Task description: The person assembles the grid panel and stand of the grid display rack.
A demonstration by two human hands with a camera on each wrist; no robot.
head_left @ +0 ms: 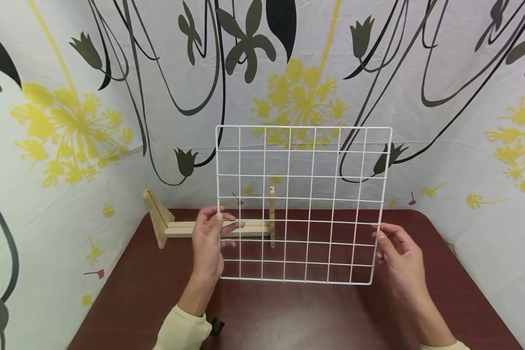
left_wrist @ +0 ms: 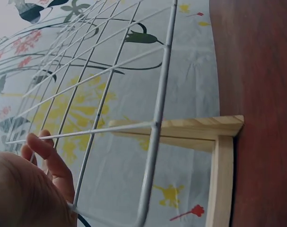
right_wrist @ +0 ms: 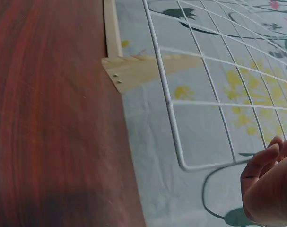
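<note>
A square white wire grid panel (head_left: pixel 304 204), thin coated rods welded into a lattice of open rectangles with rounded corners, stands upright above the reddish-brown wood-grain desk (head_left: pixel 288 316), held up between both hands. The left hand (head_left: pixel 210 243) grips the panel's left edge near the lower corner, its fingers (left_wrist: pixel 48 158) curled through the lattice and round the wire. The right hand (head_left: pixel 398 253) pinches the right edge low down, its fingers (right_wrist: pixel 261 163) bent against the outer rod. Behind the panel, toward the desk's far left, lies a pale unfinished wooden stand (head_left: pixel 192 226): a flat base with a slot along it, an angled brace at one end and a slim upright post at the other; two small screw heads show on the brace. A white fabric backdrop (head_left: pixel 70 121) printed with yellow dandelion heads and dark looping stems surrounds the desk. No writing is readable anywhere.
</note>
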